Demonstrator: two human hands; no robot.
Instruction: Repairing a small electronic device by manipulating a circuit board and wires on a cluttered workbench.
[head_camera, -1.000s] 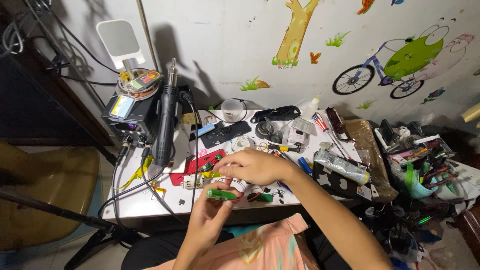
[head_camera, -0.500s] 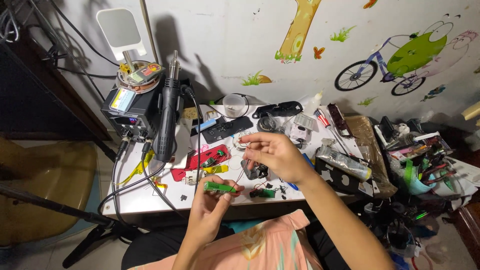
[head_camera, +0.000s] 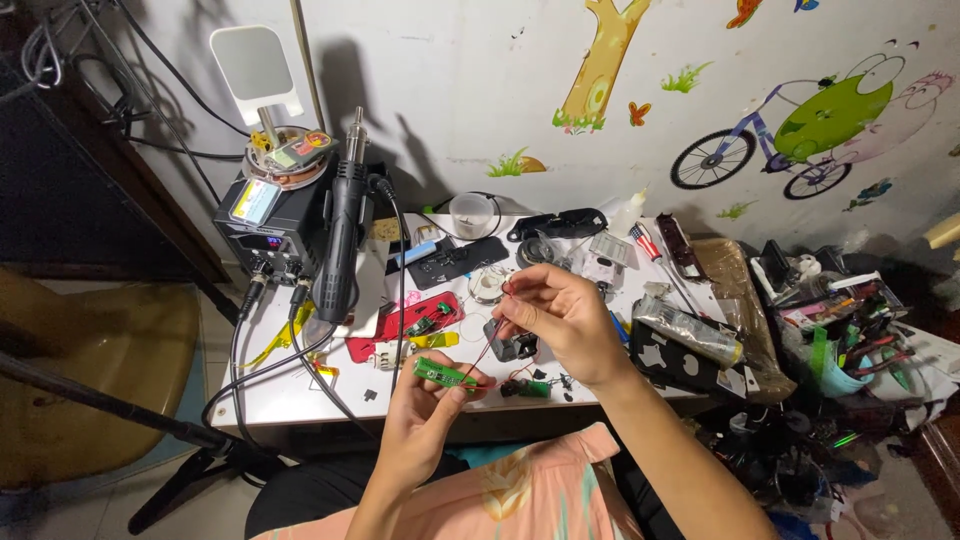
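Left hand (head_camera: 425, 415) is pinching a green board (head_camera: 443, 375), right hand (head_camera: 555, 320) is pinching its red wire (head_camera: 490, 345) above; wiring step, judged; next needs steady tension.

The right hand (head_camera: 560, 320) hides most of a small black part (head_camera: 515, 347) beneath it. At three o'clock, the clutter of tools (head_camera: 850, 340) is too tangled to identify, and the frame's bottom edge crops both forearms.

The one camera sits on my head, looking steeply down and forward from close above my left hand (head_camera: 425, 415) and right hand (head_camera: 560, 320), across the white table (head_camera: 275, 390) to the wall (head_camera: 480, 90).
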